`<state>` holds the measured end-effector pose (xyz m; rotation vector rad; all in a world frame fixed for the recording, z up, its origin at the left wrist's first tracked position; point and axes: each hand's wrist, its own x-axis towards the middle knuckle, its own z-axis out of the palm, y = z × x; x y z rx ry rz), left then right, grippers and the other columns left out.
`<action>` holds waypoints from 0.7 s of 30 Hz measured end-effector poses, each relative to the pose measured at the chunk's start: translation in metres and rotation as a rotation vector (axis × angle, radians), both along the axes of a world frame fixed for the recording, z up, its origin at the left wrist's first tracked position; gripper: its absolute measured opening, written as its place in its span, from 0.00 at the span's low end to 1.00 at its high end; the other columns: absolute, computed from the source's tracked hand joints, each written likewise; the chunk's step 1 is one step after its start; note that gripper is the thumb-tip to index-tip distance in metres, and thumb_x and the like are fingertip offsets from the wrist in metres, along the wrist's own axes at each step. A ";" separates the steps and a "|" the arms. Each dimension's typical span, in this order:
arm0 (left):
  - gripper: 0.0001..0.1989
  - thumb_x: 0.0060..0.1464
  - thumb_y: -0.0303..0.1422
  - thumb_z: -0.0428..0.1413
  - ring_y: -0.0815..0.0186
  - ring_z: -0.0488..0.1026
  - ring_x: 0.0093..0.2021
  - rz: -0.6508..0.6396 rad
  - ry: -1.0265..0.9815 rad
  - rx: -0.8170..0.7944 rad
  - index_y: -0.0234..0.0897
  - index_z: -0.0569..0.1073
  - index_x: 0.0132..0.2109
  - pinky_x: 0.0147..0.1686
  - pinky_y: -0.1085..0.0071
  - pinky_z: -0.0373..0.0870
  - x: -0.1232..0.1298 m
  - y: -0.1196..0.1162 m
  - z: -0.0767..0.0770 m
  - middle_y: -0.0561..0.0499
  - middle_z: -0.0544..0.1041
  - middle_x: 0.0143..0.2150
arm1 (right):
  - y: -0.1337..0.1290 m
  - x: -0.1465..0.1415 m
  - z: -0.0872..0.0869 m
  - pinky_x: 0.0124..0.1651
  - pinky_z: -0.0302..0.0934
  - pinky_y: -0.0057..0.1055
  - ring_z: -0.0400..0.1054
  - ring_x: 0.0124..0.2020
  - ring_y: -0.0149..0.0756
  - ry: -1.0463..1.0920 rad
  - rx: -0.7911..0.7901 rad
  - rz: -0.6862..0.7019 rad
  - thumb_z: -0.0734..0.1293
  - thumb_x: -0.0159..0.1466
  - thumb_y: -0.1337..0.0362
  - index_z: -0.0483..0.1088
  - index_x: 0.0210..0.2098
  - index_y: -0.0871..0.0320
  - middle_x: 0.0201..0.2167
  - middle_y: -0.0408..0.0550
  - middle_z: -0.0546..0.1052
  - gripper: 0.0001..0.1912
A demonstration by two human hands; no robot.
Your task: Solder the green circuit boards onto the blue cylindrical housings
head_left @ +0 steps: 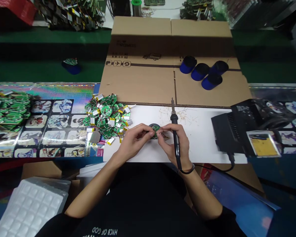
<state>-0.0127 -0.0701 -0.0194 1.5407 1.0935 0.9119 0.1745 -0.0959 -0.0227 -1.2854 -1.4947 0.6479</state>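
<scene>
My left hand (pixel 135 141) pinches a small round green circuit board (pixel 154 129) above a white sheet (pixel 199 151), and its fingers hide part of the board. My right hand (pixel 174 144) grips a black soldering iron (pixel 175 138) like a pen, with the metal tip (pixel 173 107) pointing forward, away from the board. The right fingertips also meet the board's edge. To the left of my hands lies a heap of green boards with silver pouch batteries (pixel 107 115).
Flattened cardboard (pixel 138 79) lies beyond the white sheet, with several blue-and-black cylinders (pixel 203 70) on it. A black soldering station (pixel 233 131) and yellow sponge tray (pixel 263 146) stand at right. More boards (pixel 7 108) lie on a printed mat (pixel 56 125) at left. White foam (pixel 31 204) sits below left.
</scene>
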 end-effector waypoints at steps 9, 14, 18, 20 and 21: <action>0.11 0.72 0.40 0.59 0.63 0.77 0.41 -0.050 0.032 0.056 0.38 0.81 0.45 0.40 0.70 0.70 -0.003 0.003 -0.002 0.46 0.81 0.42 | 0.000 0.010 0.006 0.55 0.77 0.46 0.81 0.47 0.41 -0.110 0.083 0.047 0.72 0.69 0.70 0.71 0.52 0.47 0.45 0.44 0.84 0.15; 0.09 0.73 0.35 0.58 0.66 0.75 0.38 -0.125 0.069 0.133 0.38 0.80 0.45 0.38 0.72 0.68 -0.005 0.005 0.003 0.48 0.81 0.42 | 0.005 0.014 0.008 0.54 0.76 0.45 0.78 0.49 0.41 -0.132 0.131 0.167 0.71 0.69 0.73 0.71 0.55 0.46 0.45 0.44 0.84 0.19; 0.09 0.74 0.34 0.56 0.65 0.78 0.42 -0.178 0.084 0.166 0.37 0.80 0.47 0.42 0.72 0.70 -0.007 0.005 0.005 0.47 0.82 0.43 | 0.002 0.011 0.008 0.52 0.77 0.44 0.79 0.43 0.40 -0.139 0.093 0.137 0.72 0.69 0.71 0.72 0.55 0.46 0.41 0.42 0.84 0.19; 0.08 0.74 0.35 0.56 0.66 0.77 0.41 -0.183 0.109 0.180 0.38 0.79 0.47 0.41 0.72 0.70 -0.008 0.004 0.005 0.47 0.82 0.43 | 0.001 0.009 0.006 0.52 0.77 0.44 0.79 0.43 0.40 -0.125 0.059 0.101 0.72 0.69 0.70 0.72 0.55 0.47 0.41 0.42 0.84 0.18; 0.07 0.73 0.35 0.58 0.67 0.76 0.38 -0.174 0.125 0.194 0.38 0.79 0.48 0.39 0.73 0.70 -0.007 0.003 0.004 0.48 0.82 0.42 | 0.000 0.009 0.005 0.51 0.77 0.43 0.80 0.43 0.39 -0.115 0.045 0.085 0.72 0.69 0.70 0.72 0.55 0.47 0.41 0.43 0.84 0.18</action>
